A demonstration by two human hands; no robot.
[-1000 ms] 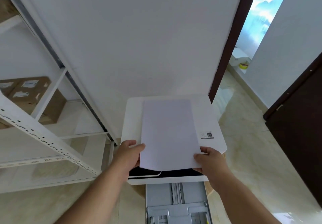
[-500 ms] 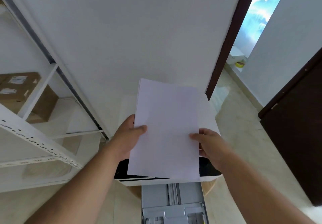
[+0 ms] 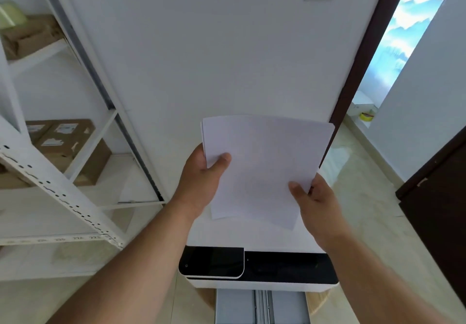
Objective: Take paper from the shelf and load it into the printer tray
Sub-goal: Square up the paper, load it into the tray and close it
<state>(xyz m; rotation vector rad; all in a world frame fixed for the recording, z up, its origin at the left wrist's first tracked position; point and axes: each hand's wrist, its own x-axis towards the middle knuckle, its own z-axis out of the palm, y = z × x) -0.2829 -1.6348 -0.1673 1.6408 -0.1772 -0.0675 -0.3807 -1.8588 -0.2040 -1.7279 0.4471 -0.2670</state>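
Two hands, left [image 3: 201, 180] and right [image 3: 315, 205], pinch one paper stack [image 3: 262, 167] (above one printer [image 3: 252, 268])

A: Daylight is pouring in through the doorway [image 3: 393, 46], washing the wall [image 3: 214, 46] evenly bright.

B: The shelf [image 3: 58, 192] is bowing at the edge, and the floor [image 3: 365, 185] is showing glare.

Head-worn camera looks forward and down, close above the printer [image 3: 252, 238] by the wall.
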